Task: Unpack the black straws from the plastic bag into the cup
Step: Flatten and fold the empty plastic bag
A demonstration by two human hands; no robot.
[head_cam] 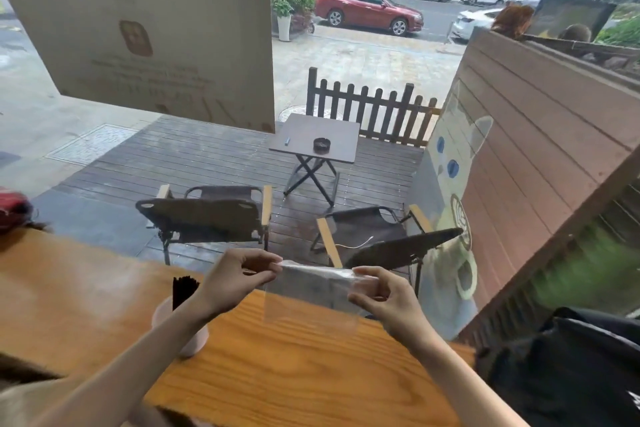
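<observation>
A clear plastic bag [308, 295] hangs flat and see-through between both hands above the wooden counter [294, 378]; nothing shows inside it. My left hand [235, 279] pinches its upper left corner. My right hand [384, 302] pinches its upper right edge. A bundle of black straws [183, 289] stands upright in a pale cup [194, 341] on the counter, just left of my left forearm, which covers part of the cup.
A window pane rises directly behind the counter's far edge, with a patio table and folding chairs outside. A black bag [568, 367] sits at the counter's right end. A red object [12, 208] lies at the far left.
</observation>
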